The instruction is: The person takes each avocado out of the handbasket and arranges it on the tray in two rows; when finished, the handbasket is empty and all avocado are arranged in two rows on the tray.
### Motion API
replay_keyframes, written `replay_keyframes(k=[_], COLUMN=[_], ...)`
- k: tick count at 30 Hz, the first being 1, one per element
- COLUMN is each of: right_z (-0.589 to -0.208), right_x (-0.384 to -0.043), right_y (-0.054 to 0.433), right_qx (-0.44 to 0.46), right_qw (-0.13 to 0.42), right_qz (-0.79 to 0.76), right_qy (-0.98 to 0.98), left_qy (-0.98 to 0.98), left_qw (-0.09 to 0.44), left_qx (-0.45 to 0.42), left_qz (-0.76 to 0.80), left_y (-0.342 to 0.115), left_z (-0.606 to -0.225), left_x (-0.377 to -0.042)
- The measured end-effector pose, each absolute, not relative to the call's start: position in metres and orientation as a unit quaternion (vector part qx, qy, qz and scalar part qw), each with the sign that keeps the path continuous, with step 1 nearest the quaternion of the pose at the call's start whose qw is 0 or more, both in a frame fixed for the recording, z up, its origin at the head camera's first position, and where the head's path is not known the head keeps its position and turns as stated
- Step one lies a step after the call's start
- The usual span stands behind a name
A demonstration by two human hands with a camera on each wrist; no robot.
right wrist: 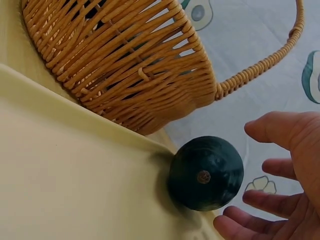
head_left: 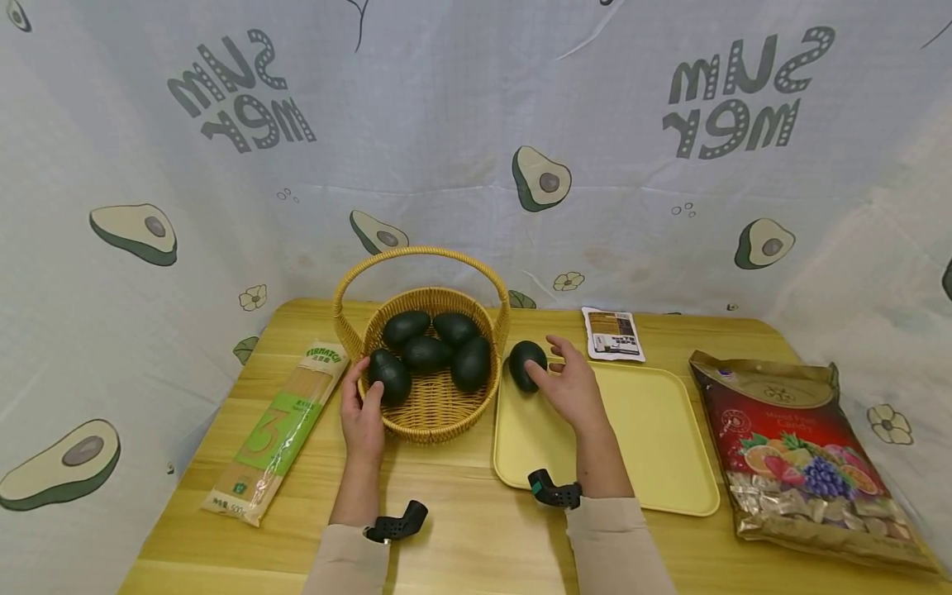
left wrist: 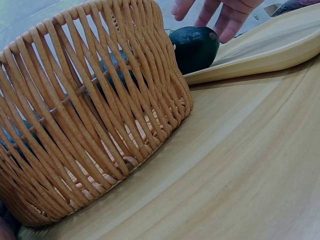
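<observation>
My left hand [head_left: 363, 426] grips the left side of a round wicker basket [head_left: 431, 431], its thumb over the rim beside an avocado [head_left: 390, 380]. Several dark green avocados [head_left: 427, 354] lie inside the basket. Just right of the basket, another avocado [head_left: 524, 360] sits at the far left corner of a yellow tray [head_left: 654, 438]. Close beside that fruit is my right hand [head_left: 576, 395], thumb and fingers spread. In the right wrist view, a gap shows between those fingers [right wrist: 270, 200] and the avocado [right wrist: 210, 165].
A noodle packet [head_left: 283, 434] lies left of the basket. Behind the tray is a small flat packet [head_left: 613, 335]; a large red candy bag [head_left: 803, 463] lies to its right. The basket's tall handle [head_left: 420, 250] arches upward. A printed cloth [head_left: 461, 124] hangs behind the table.
</observation>
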State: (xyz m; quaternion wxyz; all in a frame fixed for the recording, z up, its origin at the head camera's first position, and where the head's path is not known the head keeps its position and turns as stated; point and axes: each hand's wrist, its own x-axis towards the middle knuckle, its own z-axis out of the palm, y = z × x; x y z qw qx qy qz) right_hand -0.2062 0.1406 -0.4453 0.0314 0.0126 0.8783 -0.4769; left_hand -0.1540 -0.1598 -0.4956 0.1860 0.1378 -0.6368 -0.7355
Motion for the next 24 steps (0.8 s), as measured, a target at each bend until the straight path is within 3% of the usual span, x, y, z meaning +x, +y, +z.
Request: replay_keyframes(k=[8,18,24], right_z=[-0.429,-0.384,-0.377], right_x=[-0.199,-0.167,-0.152], right_y=[0.142,0.123,0.084], right_qx=[0.011,-0.091,-0.177], right_qw=[0.013,-0.105,-0.063], right_qz=[-0.476,-0.567,-0.561], right_qy=[0.879,0.812,0.807], left_qy=[-0.639,-0.640,-0.639], left_qw=[0.191,0.190,0.188], left_qx=[0.134,0.135,0.136], left_qz=[-0.733,-0.732,-0.733], left_y=[-0.159,-0.160,-0.159], left_z=[-0.496,-0.496,-0.495], left_x=[-0.154,-0.154,-0.154])
